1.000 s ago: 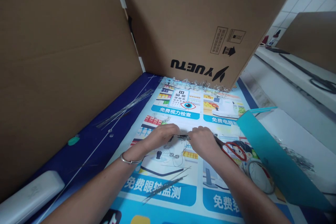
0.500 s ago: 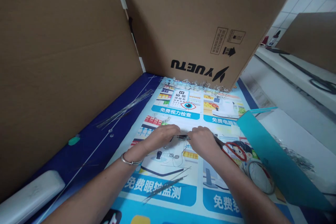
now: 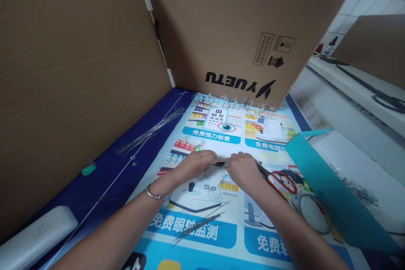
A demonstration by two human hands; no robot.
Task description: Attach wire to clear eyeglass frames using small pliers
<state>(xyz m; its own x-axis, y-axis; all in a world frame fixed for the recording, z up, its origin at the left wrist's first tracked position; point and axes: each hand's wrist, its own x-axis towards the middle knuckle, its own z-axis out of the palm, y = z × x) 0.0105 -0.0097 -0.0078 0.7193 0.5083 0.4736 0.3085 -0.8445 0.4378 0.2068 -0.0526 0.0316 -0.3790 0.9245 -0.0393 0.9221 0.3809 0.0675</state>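
Observation:
My left hand (image 3: pixel 196 163), with a silver bangle at the wrist, is closed in a pinch on something too small to make out. Just right of it, my right hand (image 3: pixel 243 169) is closed around a small dark tool (image 3: pixel 220 164) whose tip points toward the left fingers. Thin wire with small clear pieces (image 3: pixel 209 187) hangs or lies just below the hands. Scissors with red handles (image 3: pixel 284 181) lie right of my right hand. Below, a bundle of thin wires (image 3: pixel 201 225) rests on the printed mat (image 3: pixel 240 219).
Cardboard panels (image 3: pixel 247 21) stand at the back and left. Small clear wire pieces (image 3: pixel 237 102) line the back panel. More wires (image 3: pixel 152 130) lie left. A teal-edged box (image 3: pixel 335 190) with wire pieces is at right, a wire coil (image 3: pixel 314 213) beside it, a white case (image 3: pixel 39 236) lower left.

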